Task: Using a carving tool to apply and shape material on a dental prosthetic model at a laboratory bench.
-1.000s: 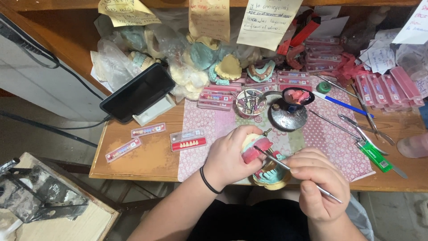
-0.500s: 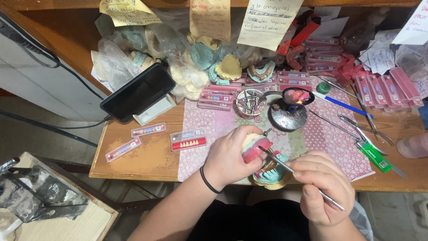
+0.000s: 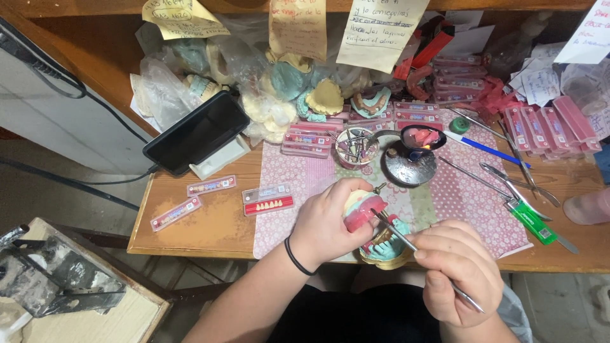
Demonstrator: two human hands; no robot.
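**Head view: wax denture model held against a metal carving tool**

Head camera looks down on a cluttered wooden workbench [image 3: 210, 232]. The left hand [image 3: 330, 222] is closed around a dental model [image 3: 363, 208], a pale cast with a pink wax gum on it, held just above the bench's front edge over a pink patterned mat [image 3: 305, 184]. Fingers wrap the pale base from behind while the thumb sits near the pink rim. The right hand [image 3: 459, 270] is pinched shut on a thin metal instrument [image 3: 413, 244], gripped pen-fashion around the middle of the shaft; its tip touches the pink wax on the model's right side, and its far end juts out past the hand towards the lower right.

The model is judged to be light but brittle: the plaster would chip if dropped, and the wax looks soft enough to dent, so the sound place to hold it is the hard base, as the left hand does. The instrument appears stiff, slim and smooth.

Directly beneath the tool, resting on the bench, lies a second cast with teal gum [image 3: 386, 246]. Further back stand a small cup of burs [image 3: 356, 147], a black dish of pink wax [image 3: 422, 137], a dark phone [image 3: 197, 132] propped on a stand, and flat cards of artificial teeth [image 3: 268, 199]. A green lighter [image 3: 532, 222] lies to the right.
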